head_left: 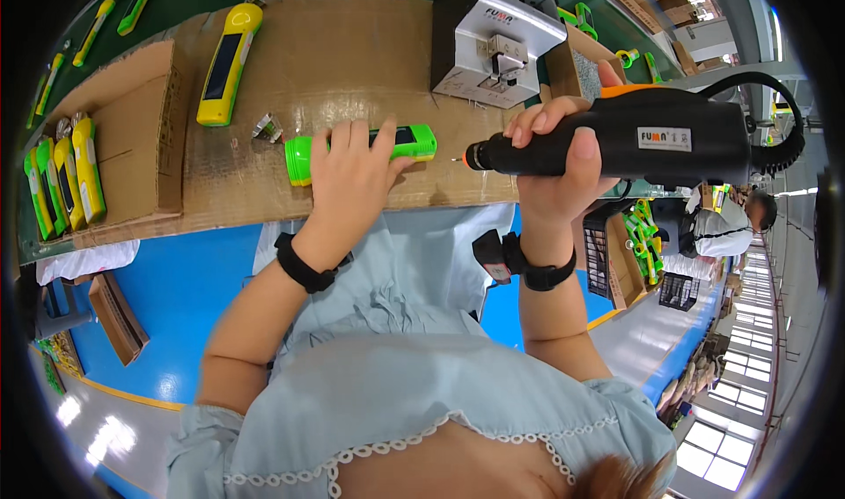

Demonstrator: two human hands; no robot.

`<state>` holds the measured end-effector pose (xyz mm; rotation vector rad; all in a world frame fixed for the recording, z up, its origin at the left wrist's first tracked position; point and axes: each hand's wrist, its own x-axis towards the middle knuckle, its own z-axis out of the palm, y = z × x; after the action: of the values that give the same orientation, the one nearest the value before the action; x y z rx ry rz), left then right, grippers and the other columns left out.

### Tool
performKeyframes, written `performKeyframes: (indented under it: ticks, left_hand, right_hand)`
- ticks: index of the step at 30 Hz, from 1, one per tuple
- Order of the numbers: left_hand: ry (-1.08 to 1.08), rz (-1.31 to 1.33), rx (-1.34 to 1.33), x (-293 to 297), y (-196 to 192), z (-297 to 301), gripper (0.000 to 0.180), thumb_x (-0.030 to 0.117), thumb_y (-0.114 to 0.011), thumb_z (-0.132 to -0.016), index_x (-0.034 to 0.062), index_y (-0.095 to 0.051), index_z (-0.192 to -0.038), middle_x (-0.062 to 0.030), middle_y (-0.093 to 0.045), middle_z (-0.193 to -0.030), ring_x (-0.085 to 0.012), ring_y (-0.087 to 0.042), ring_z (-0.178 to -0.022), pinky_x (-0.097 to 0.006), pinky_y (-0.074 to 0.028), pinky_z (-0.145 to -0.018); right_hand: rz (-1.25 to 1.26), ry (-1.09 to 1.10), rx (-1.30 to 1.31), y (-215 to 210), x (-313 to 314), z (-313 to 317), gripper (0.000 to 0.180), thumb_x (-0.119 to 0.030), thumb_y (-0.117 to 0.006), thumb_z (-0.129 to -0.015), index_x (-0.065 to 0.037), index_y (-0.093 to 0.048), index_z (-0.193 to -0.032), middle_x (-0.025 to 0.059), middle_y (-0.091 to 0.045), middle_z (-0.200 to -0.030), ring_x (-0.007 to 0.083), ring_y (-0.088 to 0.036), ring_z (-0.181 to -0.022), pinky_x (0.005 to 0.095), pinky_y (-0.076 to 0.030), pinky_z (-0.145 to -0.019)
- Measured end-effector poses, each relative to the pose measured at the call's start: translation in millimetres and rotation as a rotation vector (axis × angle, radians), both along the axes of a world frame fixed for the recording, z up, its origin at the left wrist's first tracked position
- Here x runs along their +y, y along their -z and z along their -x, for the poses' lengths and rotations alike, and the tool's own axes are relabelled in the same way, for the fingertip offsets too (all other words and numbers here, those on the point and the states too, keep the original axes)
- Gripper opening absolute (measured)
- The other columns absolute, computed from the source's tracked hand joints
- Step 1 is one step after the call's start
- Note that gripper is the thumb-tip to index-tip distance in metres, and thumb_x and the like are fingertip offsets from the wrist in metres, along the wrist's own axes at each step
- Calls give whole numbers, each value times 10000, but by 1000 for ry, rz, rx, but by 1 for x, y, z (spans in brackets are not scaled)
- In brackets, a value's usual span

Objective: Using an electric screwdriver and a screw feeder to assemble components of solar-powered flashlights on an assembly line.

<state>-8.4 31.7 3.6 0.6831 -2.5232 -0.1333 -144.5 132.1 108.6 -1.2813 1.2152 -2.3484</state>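
My left hand [350, 172] lies over a green and yellow flashlight [300, 159] with a dark panel, holding it on its side on the cardboard. In my right hand [568, 157] is a black electric screwdriver [691, 138], gripped round its body. Its thin bit points left, a short gap away from the flashlight's right end. A small silver reflector cup [267, 128] rests just beyond the flashlight's left end. Farther back lies a larger yellow flashlight [231, 66] with a dark panel.
A silver and black screw feeder [484, 55] stands at the back, right of centre. On the left is a cardboard box [163, 138], with several green and yellow flashlights [66, 182] beside it. The screwdriver's cable [788, 94] loops at the right. Another person [722, 226] is farther right.
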Motion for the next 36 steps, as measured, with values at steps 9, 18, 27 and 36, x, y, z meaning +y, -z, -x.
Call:
performKeyframes:
  ticks: [9,18,27,36]
  left_hand:
    - [-1,28,101,19,10,-8,572,320,-695,-754,185,-540,-1289,-91,-554,-1028,-252,-532,-998,-419,-372,-909]
    - [-1,8,103,19,10,-8,568,295,-701,-747,177,-545,-1281,-87,-553,-1035,-240,-532,-1003,-419,-365,-917]
    - [7,-13,102,18,9,-9,590,310,-710,-727,166,-546,-1275,-87,-554,-1034,-242,-533,-1005,-421,-363,-915]
    - [-18,17,115,18,13,-7,604,332,-716,-716,150,-550,-1267,-86,-552,-1027,-240,-533,-999,-419,-363,-906]
  right_hand:
    - [25,-36,-17,13,-1,-7,660,-191,-645,-834,60,-281,-1325,117,-565,-730,186,-566,-570,329,-517,-557]
    - [17,-36,18,21,-5,-8,640,-185,-633,-848,59,-283,-1324,120,-574,-752,186,-574,-590,322,-517,-567]
    - [-112,76,97,25,-9,-13,584,-275,-604,-844,-13,-342,-1296,108,-536,-736,214,-546,-569,384,-494,-567]
    - [-111,35,52,23,-13,-9,542,-197,-604,-849,-11,-332,-1280,109,-535,-728,206,-548,-563,367,-501,-564]
